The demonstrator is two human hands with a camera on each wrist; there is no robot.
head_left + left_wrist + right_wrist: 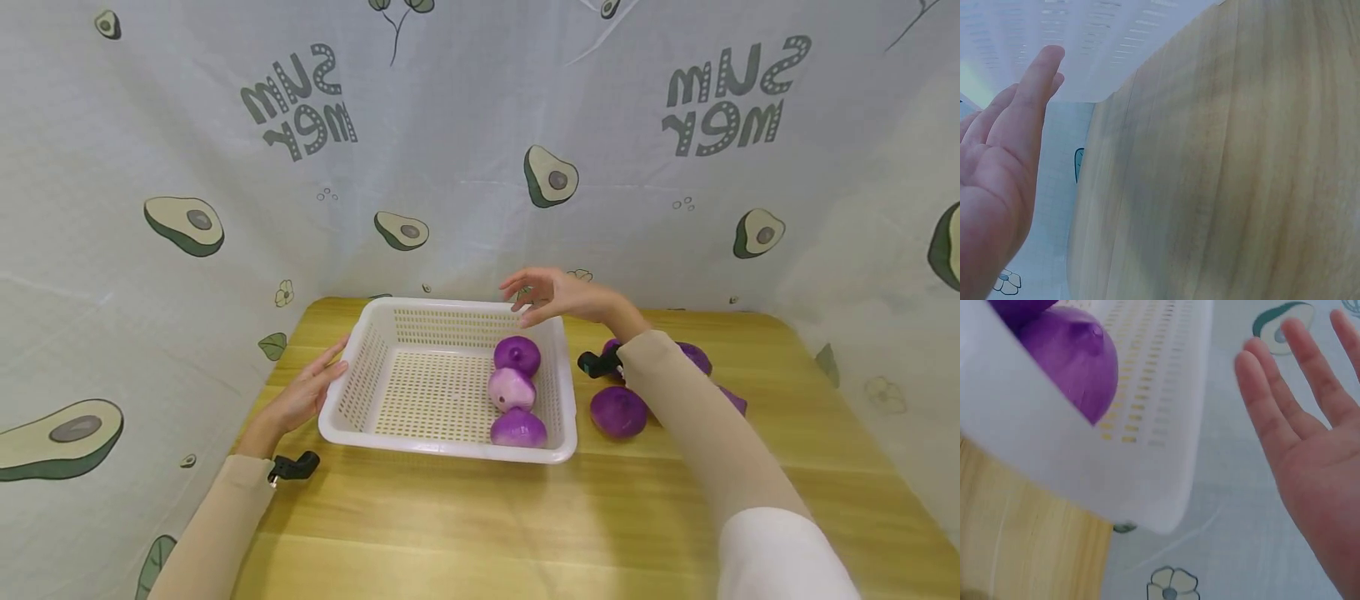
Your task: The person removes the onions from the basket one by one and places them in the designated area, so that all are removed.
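A white plastic basket point(450, 454) with slotted walls stands on the wooden table. Three purple onions lie in a row along its right side: a back onion point(517, 356), a paler middle one point(512, 390) and a front one point(518, 428). My left hand point(303, 396) rests its straight fingers against the basket's left wall; in the left wrist view these fingers point(1035, 81) lie along the slotted side. Above the basket's back right corner hovers my right hand point(558, 296), fingers spread and holding nothing. The right wrist view shows its bare palm point(1322, 469) beside the rim.
Right of the basket, more purple onions lie on the table, one onion point(618, 412) in plain sight and others partly behind the right sleeve point(705, 433). A pale curtain point(450, 125) printed with avocados hangs behind the table point(450, 533) and at its sides.
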